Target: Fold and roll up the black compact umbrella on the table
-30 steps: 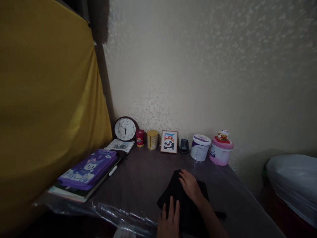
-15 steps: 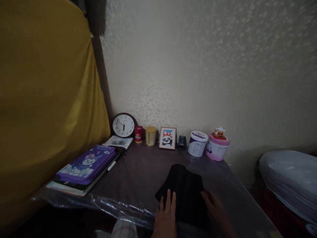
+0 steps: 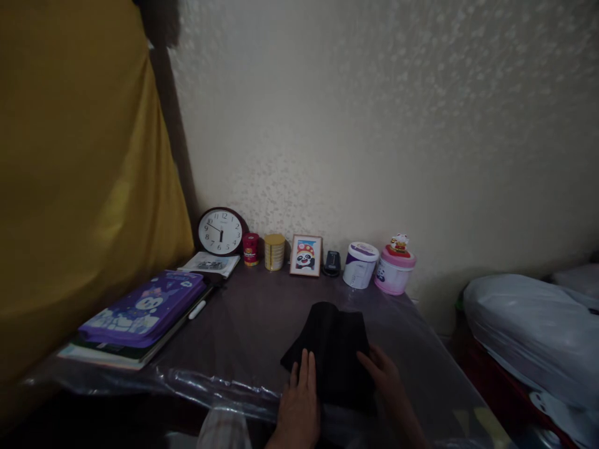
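Observation:
A piece of black folded cloth (image 3: 334, 349) lies on the near part of the table, its outline uneven and its kind too dark to make out. My left hand (image 3: 299, 393) rests flat on the cloth's left side, fingers stretched toward the wall. At the right edge of the cloth, my right hand (image 3: 384, 374) touches it with thumb and fingers slightly apart. The cloth's near end is in deep shadow.
Plastic sheeting covers the table (image 3: 253, 318). Along the wall stand a clock (image 3: 221, 232), red tin (image 3: 251, 249), yellow-lidded tin (image 3: 274, 252), panda picture (image 3: 306, 255), white tub (image 3: 360, 265) and pink-lidded tub (image 3: 394, 271). At left lie a purple case (image 3: 145, 308) and white pen (image 3: 197, 310).
The view has shifted slightly, so everything appears further left. Both hands stay at the black cloth, which keeps nearly the same shape.

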`<state>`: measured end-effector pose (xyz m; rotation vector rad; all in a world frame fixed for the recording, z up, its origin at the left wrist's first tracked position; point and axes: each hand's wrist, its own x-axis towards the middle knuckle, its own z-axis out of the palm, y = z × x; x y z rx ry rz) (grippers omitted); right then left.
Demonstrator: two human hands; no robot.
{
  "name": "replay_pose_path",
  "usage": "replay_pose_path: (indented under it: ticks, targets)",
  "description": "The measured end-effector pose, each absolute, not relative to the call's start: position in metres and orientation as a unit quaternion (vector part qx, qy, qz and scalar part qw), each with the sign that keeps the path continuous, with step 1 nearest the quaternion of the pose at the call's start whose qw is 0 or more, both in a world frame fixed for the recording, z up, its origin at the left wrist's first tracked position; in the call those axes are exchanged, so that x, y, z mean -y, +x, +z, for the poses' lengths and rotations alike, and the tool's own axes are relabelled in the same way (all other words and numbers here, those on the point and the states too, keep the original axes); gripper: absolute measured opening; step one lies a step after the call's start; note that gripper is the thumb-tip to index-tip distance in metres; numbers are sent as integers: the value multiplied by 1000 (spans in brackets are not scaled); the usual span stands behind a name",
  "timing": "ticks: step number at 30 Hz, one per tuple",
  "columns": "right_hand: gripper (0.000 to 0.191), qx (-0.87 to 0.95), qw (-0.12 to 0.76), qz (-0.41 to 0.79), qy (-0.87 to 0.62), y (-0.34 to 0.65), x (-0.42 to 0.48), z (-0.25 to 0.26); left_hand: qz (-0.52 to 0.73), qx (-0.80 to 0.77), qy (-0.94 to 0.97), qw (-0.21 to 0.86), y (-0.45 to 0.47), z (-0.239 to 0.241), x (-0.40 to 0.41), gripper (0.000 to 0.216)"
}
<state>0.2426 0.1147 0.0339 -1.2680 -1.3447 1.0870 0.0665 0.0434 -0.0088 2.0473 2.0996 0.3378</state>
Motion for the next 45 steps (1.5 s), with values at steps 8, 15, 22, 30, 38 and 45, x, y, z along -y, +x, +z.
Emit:
replay_pose_path:
  ticks: [8,15,22,30,38,45]
  targets:
    - [47,504,469,600,-408,195,-126,72,125,-711,687,85,66,-21,-47,68]
    - [52,576,405,530,-474,155,-150,58,77,-703,700,103,64,-2,-46,52]
    - [58,574,365,523,-513,131,-162,43,112,-699,695,126,62,4,-44,47]
    - [60,606,345,462,-548,124,-168,32,171,-709,678,93,54,-29,-43,50]
    - [55,639,332,423,-550,126,-175,27,248,-576,778,-47,51,-8,-43,38]
    - [51,667,316,435,-516,124,-175,28,137,-559,816,57,46,7,-54,76]
